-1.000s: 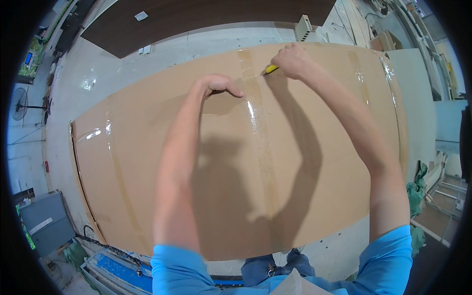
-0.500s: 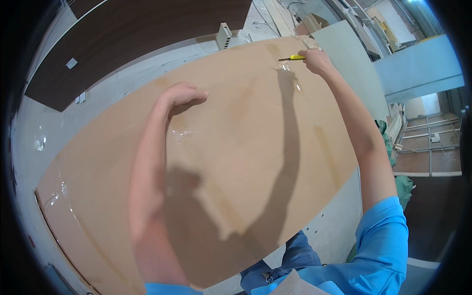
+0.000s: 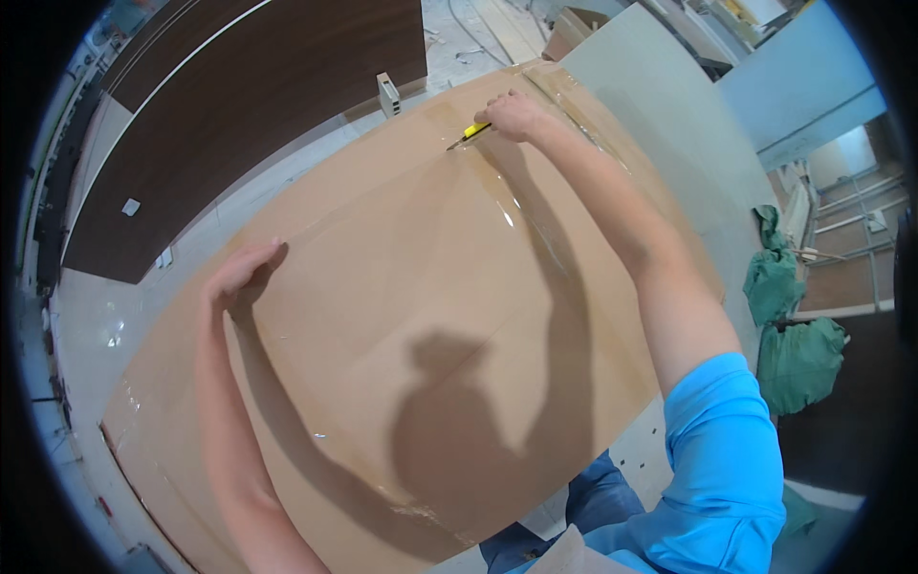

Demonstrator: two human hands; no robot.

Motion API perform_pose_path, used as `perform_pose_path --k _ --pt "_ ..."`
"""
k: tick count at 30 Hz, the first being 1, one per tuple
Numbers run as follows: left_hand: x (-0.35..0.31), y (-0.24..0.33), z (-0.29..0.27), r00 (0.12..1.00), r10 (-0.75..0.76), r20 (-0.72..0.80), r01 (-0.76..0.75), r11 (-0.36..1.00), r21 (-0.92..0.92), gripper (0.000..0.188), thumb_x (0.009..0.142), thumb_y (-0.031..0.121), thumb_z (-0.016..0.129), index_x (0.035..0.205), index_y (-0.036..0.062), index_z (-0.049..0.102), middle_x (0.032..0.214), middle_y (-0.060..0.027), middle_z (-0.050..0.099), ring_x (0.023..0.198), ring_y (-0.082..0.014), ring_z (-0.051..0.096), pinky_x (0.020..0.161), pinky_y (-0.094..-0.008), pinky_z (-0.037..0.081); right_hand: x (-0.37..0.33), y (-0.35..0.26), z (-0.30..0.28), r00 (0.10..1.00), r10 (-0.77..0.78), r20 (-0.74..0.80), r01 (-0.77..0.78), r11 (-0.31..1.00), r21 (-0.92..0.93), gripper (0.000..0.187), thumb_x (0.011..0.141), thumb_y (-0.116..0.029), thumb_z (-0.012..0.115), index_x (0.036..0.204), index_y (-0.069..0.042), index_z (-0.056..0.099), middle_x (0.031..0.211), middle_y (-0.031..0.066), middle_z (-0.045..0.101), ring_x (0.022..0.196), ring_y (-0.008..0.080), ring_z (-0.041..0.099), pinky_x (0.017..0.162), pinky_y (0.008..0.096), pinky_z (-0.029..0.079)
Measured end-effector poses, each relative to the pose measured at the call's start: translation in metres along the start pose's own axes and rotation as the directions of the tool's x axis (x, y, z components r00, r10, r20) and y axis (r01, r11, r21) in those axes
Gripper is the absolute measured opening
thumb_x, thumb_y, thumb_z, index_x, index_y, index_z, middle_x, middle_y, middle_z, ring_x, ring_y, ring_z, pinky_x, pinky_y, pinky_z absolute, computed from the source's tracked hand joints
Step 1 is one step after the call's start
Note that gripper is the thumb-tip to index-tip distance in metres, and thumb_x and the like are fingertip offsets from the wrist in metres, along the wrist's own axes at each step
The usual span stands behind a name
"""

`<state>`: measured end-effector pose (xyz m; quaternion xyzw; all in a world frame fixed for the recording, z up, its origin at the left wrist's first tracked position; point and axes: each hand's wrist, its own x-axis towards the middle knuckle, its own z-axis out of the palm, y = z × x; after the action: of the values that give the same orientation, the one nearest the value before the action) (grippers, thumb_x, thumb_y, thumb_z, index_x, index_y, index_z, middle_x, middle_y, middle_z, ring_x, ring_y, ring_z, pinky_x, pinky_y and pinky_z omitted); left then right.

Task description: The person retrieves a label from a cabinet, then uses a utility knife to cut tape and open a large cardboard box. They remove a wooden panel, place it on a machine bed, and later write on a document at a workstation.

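A large brown cardboard sheet (image 3: 382, 287) with bands of clear tape lies spread in front of me. My right hand (image 3: 513, 115) is closed around a yellow utility knife (image 3: 474, 130) near the far edge of the cardboard. The knife's dark blade points left and down, with its tip at or just above the surface. Toward the far left edge my left hand (image 3: 247, 270) rests on the cardboard, its fingers stretched out and nothing visible in them. A faint line crosses the board between my hands.
A dark brown panel (image 3: 268, 105) stands beyond the far edge, with a small pale block (image 3: 388, 94) beside it. Pale boards (image 3: 660, 124) lie at the right. Green sacks (image 3: 801, 364) sit farther right, and a cardboard box (image 3: 574, 33) is at the back.
My right hand and the knife have moved left, and the blade now tilts downward. My left hand has shifted left and nearer, and the whole view has turned somewhat.
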<state>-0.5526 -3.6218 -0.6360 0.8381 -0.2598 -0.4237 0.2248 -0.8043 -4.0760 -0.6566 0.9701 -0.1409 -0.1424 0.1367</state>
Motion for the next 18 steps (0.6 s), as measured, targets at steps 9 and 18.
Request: perform_pose_path --k 9,18 --pt "0.060 0.122 0.067 0.987 -0.139 -0.077 0.141 0.990 0.015 0.071 0.086 0.070 0.055 0.105 0.0041 0.072 0.100 -0.0049 0.068 0.097 -0.0128 0.059 0.090 -0.0306 0.044 -0.032 0.187 0.032 0.982 -0.014 -0.188 -0.023 0.981 -0.195 0.030 0.088 -0.009 0.056 0.113 -0.022 0.068 0.098 0.0055 0.068 0.105 0.0258 0.064 0.093 0.0425 0.043" --pt "0.175 0.281 0.203 0.987 0.110 -0.119 -0.070 0.952 0.298 0.051 0.085 0.052 0.066 0.091 0.0015 0.070 0.081 -0.0052 0.068 0.072 -0.0157 0.061 0.068 -0.0328 0.049 -0.050 0.231 0.066 0.992 0.087 -0.093 -0.077 0.992 0.103 0.029 0.086 -0.005 0.057 0.110 -0.017 0.068 0.104 0.0077 0.067 0.107 0.0245 0.062 0.090 0.0398 0.044"
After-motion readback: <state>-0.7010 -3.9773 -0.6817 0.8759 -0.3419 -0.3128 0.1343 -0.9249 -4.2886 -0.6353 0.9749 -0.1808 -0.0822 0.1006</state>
